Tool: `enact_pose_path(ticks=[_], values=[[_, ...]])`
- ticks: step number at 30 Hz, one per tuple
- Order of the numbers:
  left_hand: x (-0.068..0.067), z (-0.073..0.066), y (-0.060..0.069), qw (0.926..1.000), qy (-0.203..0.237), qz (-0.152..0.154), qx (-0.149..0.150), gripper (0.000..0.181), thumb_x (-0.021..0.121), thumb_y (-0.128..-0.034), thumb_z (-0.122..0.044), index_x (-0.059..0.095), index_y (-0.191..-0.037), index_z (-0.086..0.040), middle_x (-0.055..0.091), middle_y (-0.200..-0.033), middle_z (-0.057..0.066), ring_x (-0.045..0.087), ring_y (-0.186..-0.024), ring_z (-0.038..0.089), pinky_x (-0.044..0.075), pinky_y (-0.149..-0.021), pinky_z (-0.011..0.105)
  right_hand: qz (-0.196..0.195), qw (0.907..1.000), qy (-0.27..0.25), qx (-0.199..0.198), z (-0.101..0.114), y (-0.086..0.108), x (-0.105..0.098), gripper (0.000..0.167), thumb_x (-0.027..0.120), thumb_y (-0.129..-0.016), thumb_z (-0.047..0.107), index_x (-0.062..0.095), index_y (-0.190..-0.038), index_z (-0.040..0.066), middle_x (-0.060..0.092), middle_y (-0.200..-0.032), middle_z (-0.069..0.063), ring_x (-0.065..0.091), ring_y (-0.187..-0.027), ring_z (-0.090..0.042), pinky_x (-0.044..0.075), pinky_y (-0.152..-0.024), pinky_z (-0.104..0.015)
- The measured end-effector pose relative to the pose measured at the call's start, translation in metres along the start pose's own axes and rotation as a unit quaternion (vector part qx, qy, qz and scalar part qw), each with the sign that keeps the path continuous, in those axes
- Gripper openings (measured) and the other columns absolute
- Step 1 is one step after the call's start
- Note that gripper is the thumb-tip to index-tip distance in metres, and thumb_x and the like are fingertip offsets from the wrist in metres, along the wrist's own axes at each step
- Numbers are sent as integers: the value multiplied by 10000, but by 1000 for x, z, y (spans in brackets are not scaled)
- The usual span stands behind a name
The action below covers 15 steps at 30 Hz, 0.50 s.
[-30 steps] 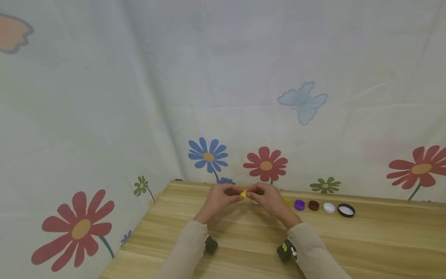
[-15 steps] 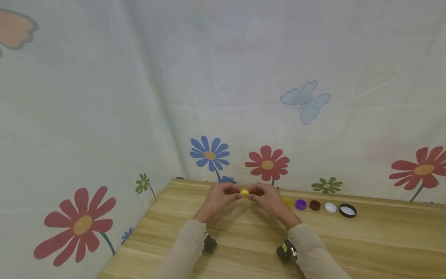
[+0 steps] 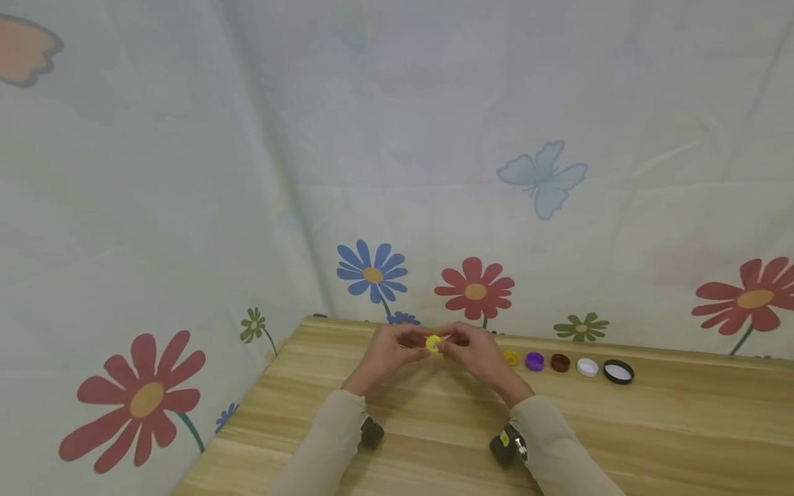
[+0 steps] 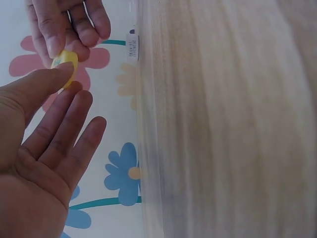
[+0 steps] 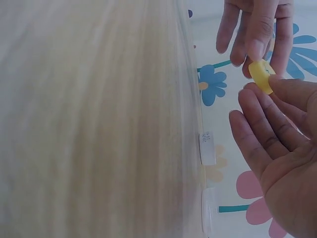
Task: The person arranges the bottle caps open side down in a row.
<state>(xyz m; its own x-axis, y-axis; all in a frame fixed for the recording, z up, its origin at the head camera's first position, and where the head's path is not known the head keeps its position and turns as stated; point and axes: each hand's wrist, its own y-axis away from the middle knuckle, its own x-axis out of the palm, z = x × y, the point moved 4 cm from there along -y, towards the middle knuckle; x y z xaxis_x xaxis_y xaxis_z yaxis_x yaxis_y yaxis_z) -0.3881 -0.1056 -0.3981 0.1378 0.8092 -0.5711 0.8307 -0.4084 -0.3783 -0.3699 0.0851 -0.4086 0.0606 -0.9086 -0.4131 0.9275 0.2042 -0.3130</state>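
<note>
In the head view a small round yellow bottle cap (image 3: pixel 433 343) is held up above the far part of the table, between both hands. My left hand (image 3: pixel 391 351) pinches its left side with thumb and fingertips. From the other side my right hand (image 3: pixel 479 353) pinches it as well. The left wrist view has the yellow cap (image 4: pixel 66 64) tilted, its rim towards the camera and a faint greenish mark on its face. In the right wrist view the lower fingers of the right hand (image 5: pixel 282 144) are spread, away from the cap (image 5: pixel 261 77).
Right of the hands, a row of lids lies along the table's back edge: yellow (image 3: pixel 511 358), purple (image 3: pixel 535 362), dark red (image 3: pixel 560 363), white (image 3: pixel 587 367) and a larger black-rimmed one (image 3: pixel 618 372). A flowered curtain (image 3: pixel 428 172) hangs behind the wooden table (image 3: pixel 434 441).
The yellow cap has turned between the fingers, from a side-on look to its round face showing towards the head camera. Both hands stay at nearly the same place.
</note>
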Motion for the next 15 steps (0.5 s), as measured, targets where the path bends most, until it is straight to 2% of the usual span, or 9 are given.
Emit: enact_pose_path(ticks=[6, 15], values=[[-2, 0, 1, 9998, -140, 97, 49, 292, 859, -898, -59, 790, -1182, -56, 796, -1024, 19, 745, -914, 141, 598, -840, 289, 177, 9998, 65, -95, 2, 0, 1, 176, 732, -1014, 87, 747, -1186, 53, 751, -952, -5, 721, -887, -182, 613, -852, -360], [-2, 5, 0, 9996, -197, 178, -3, 267, 869, -897, -102, 804, -1154, -79, 790, -990, -10, 732, -901, 123, 592, -847, 283, 185, 9994, 298, -26, 3, 1, 1, 207, 805, -942, 40, 763, -1144, 53, 745, -1004, -2, 714, -969, -211, 601, -900, -381]])
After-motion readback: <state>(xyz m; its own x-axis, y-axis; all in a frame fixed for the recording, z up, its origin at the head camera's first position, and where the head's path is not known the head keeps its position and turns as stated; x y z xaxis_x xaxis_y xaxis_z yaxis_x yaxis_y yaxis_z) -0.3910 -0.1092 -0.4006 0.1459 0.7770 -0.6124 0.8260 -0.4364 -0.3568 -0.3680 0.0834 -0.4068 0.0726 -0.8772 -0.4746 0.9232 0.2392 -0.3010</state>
